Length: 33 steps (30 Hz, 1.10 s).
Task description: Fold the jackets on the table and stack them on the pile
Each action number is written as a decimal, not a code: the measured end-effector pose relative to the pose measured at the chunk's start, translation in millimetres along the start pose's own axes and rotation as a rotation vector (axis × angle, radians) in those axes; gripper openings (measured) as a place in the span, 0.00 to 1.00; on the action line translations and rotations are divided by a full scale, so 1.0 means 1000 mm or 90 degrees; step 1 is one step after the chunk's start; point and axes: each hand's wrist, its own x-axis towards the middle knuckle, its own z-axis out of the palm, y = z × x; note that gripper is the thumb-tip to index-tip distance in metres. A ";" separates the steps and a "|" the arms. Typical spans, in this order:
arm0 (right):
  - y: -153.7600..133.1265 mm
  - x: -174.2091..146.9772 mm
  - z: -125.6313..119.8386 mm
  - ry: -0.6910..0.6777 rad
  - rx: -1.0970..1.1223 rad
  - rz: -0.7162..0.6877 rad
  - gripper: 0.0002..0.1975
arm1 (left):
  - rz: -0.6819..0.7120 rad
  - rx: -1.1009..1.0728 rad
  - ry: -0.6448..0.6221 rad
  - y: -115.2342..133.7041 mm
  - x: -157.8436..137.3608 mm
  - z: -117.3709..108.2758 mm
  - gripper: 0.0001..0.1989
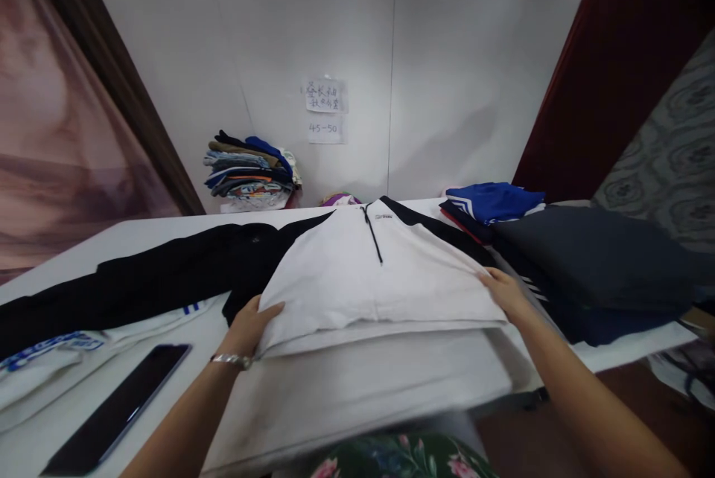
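A white half-zip pullover with black sleeves lies spread before me, its short black zip and collar pointing to the wall. My left hand, with a bracelet at the wrist, pinches its left side near the hem. On the opposite side my right hand grips the side edge of the same pullover. Both hands are closed on the fabric, and the hem between them is lifted a little. Below the hem, pale cloth hangs toward my body.
Left of the pullover are a black garment, a white garment with blue marks and a phone. Folded clothes are stacked by the wall. A blue garment and a dark grey pile lie right. Handwritten paper notes hang above.
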 end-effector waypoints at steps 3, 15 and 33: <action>0.016 -0.018 -0.023 0.038 -0.052 0.025 0.20 | 0.019 0.050 -0.021 -0.004 -0.022 -0.009 0.22; 0.059 -0.036 -0.016 -0.022 -0.463 -0.041 0.28 | -0.036 0.251 -0.084 -0.031 -0.046 0.015 0.28; 0.061 0.010 0.044 -0.148 -0.589 -0.338 0.27 | -0.083 0.313 -0.010 -0.062 -0.038 0.003 0.25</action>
